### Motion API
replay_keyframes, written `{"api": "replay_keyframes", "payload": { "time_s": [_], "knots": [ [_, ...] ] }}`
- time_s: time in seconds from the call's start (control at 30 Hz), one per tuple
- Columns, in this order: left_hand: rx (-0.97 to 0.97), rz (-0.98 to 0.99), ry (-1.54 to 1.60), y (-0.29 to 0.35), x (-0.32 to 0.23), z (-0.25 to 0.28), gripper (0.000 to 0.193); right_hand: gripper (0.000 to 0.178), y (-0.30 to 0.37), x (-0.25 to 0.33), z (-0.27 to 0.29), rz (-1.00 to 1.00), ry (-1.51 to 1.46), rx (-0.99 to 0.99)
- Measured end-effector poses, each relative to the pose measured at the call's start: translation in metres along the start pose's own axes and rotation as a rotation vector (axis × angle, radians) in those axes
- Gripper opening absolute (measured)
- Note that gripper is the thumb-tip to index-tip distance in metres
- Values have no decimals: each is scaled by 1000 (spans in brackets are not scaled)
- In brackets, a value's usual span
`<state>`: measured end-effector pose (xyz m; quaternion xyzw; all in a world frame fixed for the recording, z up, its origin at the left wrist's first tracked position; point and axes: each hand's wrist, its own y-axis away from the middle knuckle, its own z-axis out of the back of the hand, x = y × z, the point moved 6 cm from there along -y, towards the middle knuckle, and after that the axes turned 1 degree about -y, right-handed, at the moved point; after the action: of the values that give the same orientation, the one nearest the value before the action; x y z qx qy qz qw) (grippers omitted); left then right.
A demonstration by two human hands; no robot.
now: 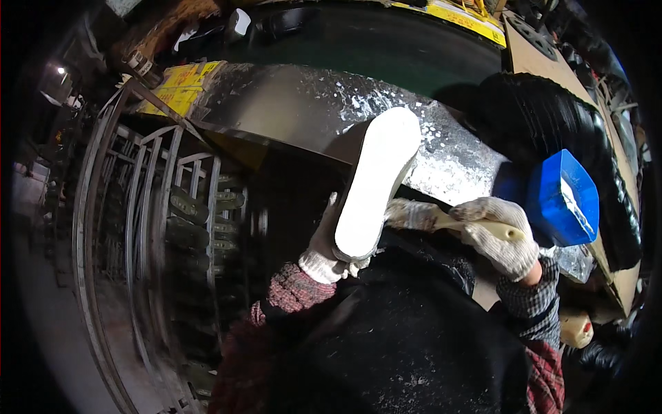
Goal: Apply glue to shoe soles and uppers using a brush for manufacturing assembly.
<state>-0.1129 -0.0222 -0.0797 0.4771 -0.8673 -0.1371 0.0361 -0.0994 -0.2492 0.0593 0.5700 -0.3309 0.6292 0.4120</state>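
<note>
By a dark, white-splashed bench [296,103], the white-gloved left hand [323,250] grips the low end of a long white shoe sole [379,179], likely to leave its side free for the cream-handled brush [414,215] clamped in the white-gloved right hand [503,241]. The hands are apart. A blue plastic tub [557,207] stands near, probably for easy reach.

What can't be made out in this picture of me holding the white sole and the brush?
In the head view:
- Left hand: most fingers, hidden behind the white sole.
- White sole: far side, turned away from the camera.
- Brush: handle partly covered by the right hand.
- Blue container: fill depth, hidden by its walls.
- Metal rack: lower contents, lost in shadow and blur.
</note>
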Motion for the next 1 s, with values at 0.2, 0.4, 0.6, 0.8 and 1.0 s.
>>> {"api": "replay_keyframes", "payload": {
  "time_s": [0.2,0.4,0.6,0.8,1.0],
  "knots": [
    [224,117,45,8,-3,19,80,31,-27,-4,-28,125,-132,123],
    [323,263,132,5,-5,48,67,24,-64,-40,70,169,-84,-513],
    [345,204,53,19,-13,73,74,27,-36,34,-7,540,706,123],
    [331,238,-44,24,-16,72,68,22,-111,39,36,466,730,-51],
    [-113,-31,-237,15,-56,-35,61,31,-59,85,-54,673,666,325]
  ]
}}
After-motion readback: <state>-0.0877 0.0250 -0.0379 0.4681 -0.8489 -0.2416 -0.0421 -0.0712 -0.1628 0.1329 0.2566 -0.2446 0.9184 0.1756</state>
